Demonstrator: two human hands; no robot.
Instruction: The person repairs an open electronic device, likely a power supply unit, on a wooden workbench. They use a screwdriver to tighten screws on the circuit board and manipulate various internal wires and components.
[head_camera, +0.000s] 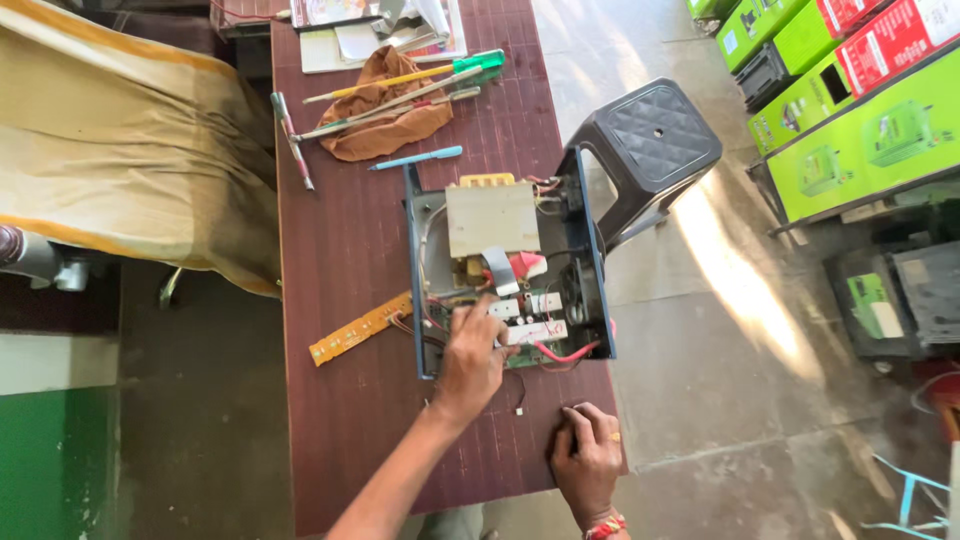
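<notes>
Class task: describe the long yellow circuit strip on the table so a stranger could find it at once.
On the dark red-brown slatted table, look left of the opened blue metal equipment case. The narrow yellow circuit strip lies there slanted, joined to the case by thin wires, unlike the loose tools farther up.

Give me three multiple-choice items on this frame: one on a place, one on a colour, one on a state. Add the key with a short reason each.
1. Where does the light blue pen lie?
A. on the floor
B. on the table, between the brown cloth and the opened device
C. on the stool

2. What colour is the stool beside the table?
A. black
B. white
C. red

3. What is the left hand doing?
A. holding a screwdriver
B. resting flat on the floor
C. reaching into the opened device

Key:
1 B: the pen sits on the table just below the brown cloth and above the opened device.
2 A: the stool's quilted seat and legs are black.
3 C: its fingers lie among the wires inside, while the right hand rests on the table edge.
</notes>
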